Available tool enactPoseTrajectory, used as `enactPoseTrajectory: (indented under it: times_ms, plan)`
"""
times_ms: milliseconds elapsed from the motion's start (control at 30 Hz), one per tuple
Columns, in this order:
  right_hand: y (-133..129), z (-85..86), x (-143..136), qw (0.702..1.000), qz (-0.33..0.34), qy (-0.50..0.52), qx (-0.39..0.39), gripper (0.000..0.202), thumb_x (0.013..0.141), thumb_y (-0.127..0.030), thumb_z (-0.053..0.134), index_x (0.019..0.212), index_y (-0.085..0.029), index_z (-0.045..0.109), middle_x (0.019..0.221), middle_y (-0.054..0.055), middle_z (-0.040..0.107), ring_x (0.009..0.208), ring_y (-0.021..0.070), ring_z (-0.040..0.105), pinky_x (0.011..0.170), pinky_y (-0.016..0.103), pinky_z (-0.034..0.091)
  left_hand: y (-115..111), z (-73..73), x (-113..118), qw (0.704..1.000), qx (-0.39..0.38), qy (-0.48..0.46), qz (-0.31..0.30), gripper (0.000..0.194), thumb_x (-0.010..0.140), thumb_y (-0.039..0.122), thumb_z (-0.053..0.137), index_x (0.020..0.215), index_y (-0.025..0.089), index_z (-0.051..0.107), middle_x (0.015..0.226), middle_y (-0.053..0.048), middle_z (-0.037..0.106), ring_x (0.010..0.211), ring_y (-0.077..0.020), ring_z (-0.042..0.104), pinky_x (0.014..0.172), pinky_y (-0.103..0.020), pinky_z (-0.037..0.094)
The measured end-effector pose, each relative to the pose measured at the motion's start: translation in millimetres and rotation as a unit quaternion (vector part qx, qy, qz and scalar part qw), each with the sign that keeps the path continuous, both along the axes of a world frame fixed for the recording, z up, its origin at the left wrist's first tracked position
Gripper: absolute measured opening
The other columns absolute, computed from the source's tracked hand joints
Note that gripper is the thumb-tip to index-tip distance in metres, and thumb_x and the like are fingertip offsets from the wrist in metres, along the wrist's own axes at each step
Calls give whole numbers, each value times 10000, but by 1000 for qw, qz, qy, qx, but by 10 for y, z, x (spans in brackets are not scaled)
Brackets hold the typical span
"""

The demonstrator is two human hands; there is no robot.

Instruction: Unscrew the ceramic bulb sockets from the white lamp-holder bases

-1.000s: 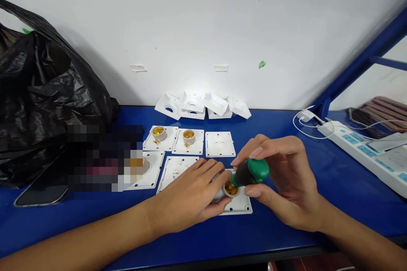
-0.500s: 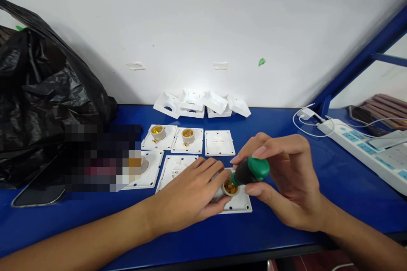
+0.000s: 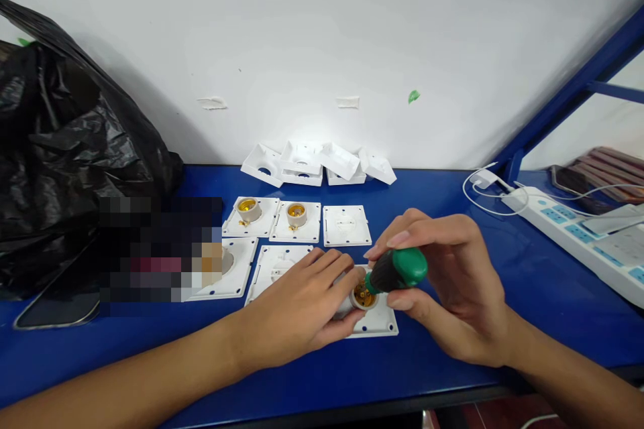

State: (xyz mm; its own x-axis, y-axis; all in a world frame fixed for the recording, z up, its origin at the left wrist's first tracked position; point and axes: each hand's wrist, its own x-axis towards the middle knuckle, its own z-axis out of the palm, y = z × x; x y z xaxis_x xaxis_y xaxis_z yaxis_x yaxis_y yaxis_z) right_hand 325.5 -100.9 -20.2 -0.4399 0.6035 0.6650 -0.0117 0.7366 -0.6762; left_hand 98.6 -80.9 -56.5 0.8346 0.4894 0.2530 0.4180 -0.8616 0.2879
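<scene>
A lamp socket (image 3: 364, 296) with a brass-coloured inside sits tilted over a white base plate (image 3: 378, 327). Around its side are the thumb and fingers of my left hand (image 3: 316, 298), gripping it. My right hand (image 3: 453, 281) pinches a screwdriver (image 3: 402, 269) with a green and black handle between thumb and fingertips. The screwdriver slants down into the socket's mouth, and its tip is hidden. Partly under my left hand lies another white base plate (image 3: 266, 268). Behind stand two plates with round lamp sockets (image 3: 296, 214) and a bare plate (image 3: 347, 224).
Several white box covers (image 3: 304, 161) lean together by the wall. A black plastic bag (image 3: 75, 141) fills the left, with a dark phone (image 3: 58, 298) below it. On the right are a white power strip (image 3: 578, 234) and a white cable. A blurred patch hides part of the left.
Both hands keep nearly the same place and grip. The whole view has shifted very slightly; the screwdriver stays in the socket.
</scene>
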Motion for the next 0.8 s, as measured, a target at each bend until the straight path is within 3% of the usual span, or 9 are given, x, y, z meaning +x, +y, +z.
enactPoseTrajectory:
  times_ms: [300, 433, 633, 800]
  plan:
    - [14, -15, -56, 998, 13, 51, 34, 584, 873, 67, 698, 1307, -257, 481, 1050, 31, 571, 997, 230, 652, 782, 400, 554, 9, 13, 5, 1000, -3, 9, -2, 190, 1078, 341, 579, 1194, 192, 603, 1155, -101, 691, 1089, -321, 654, 931, -477, 551]
    - [2, -7, -47, 1000, 9, 27, 4, 559, 888, -18, 769, 1315, -240, 483, 1068, 43, 579, 960, 222, 638, 782, 397, 537, 15, 27, -4, 1000, -13, 12, -7, 213, 1084, 346, 549, 1212, 187, 608, 1177, -110, 686, 1098, -324, 650, 950, -487, 547]
    - [16, 5, -38, 999, 38, 9, 17, 445, 921, -73, 757, 1320, -152, 577, 1039, 67, 649, 964, 210, 603, 810, 365, 516, 26, 29, -8, 999, -41, 8, -21, 181, 1086, 347, 542, 1086, 190, 633, 1186, -115, 677, 1137, -329, 644, 962, -479, 550]
    - [15, 5, -37, 999, 30, 5, 17, 453, 940, -98, 758, 1338, -168, 555, 1052, 66, 650, 997, 209, 601, 829, 361, 525, 18, 43, 0, 999, -28, 33, -9, 199, 1083, 352, 565, 1171, 189, 639, 1189, -117, 680, 1134, -331, 642, 975, -501, 549]
